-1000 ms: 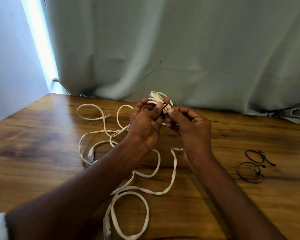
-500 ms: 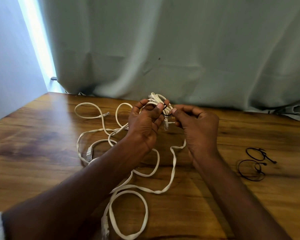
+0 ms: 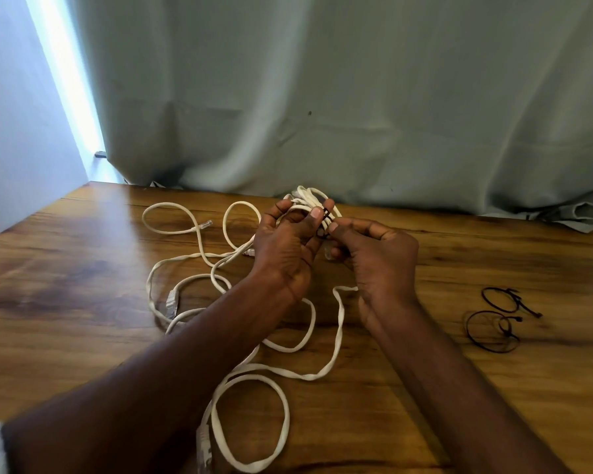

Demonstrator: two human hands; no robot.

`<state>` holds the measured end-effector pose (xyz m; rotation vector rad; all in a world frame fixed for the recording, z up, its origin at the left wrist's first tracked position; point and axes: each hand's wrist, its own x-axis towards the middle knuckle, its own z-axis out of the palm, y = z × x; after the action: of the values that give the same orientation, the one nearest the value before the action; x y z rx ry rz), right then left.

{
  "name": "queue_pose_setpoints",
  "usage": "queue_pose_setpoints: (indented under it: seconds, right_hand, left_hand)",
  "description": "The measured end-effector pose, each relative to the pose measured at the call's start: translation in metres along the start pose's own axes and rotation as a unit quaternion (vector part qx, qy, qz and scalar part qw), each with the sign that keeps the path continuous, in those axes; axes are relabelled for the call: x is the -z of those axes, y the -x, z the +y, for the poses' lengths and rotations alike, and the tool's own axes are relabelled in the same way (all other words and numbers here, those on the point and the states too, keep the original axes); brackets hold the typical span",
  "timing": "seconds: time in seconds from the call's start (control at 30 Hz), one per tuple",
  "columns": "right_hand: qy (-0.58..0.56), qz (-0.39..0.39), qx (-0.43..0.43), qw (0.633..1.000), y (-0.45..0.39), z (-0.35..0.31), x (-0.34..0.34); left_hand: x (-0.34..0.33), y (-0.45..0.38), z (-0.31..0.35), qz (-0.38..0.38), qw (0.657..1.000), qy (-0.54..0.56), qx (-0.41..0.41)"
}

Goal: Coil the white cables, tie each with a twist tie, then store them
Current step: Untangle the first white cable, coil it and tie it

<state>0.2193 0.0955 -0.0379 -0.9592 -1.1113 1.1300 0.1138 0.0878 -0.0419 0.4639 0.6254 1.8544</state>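
- Since the frame half a second before, the right hand (image 3: 379, 265) had drawn back in toward the coiled cable (image 3: 314, 200), its fingertips meeting the left hand (image 3: 285, 248) at the black twist tie (image 3: 325, 222).
- Head view: the left hand gripped the coiled cable above the wooden table (image 3: 83, 302), fingers curled round the bundle and the thumb pressed across its front.
- The right hand, just right of the coil, had its fingers curled in, thumb and forefinger pinching the twist tie wrapped across the coil.
- The coil was held up near the table's far edge, in front of the grey curtain (image 3: 356, 97).
- Loose white cables (image 3: 254, 381) sprawled over the table below and left of the coil, several clear plugs showing among the loops.
- Spare black ties (image 3: 492, 331), already looped, lay on the table well to the right of the coil.
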Motion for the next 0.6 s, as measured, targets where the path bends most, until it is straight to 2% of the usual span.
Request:
queue_pose_setpoints:
  seconds: [0.13, 0.23, 0.37, 0.43, 0.6]
  right_hand:
    - [0.012, 0.013, 0.013, 1.000, 0.003, 0.001, -0.002]
    - [0.104, 0.047, 0.103, 0.988, 0.007, 0.005, -0.005]
    - [0.203, 0.017, 0.201, 0.958, 0.016, 0.010, -0.011]
    - [0.220, 0.025, 0.216, 0.951, 0.014, 0.013, -0.011]
    - [0.166, 0.054, 0.189, 0.966, 0.008, 0.011, -0.007]
  left_hand:
    - [0.000, 0.001, -0.002, -0.009, 1.000, -0.018, -0.006]
    - [-0.002, 0.001, -0.002, -0.013, 1.000, -0.014, -0.014]
    - [0.000, 0.000, 0.003, 0.003, 1.000, 0.009, -0.007]
    - [0.001, -0.001, 0.003, 0.005, 1.000, 0.016, -0.008]
    - [-0.001, 0.001, -0.002, 0.001, 1.000, 0.010, -0.007]
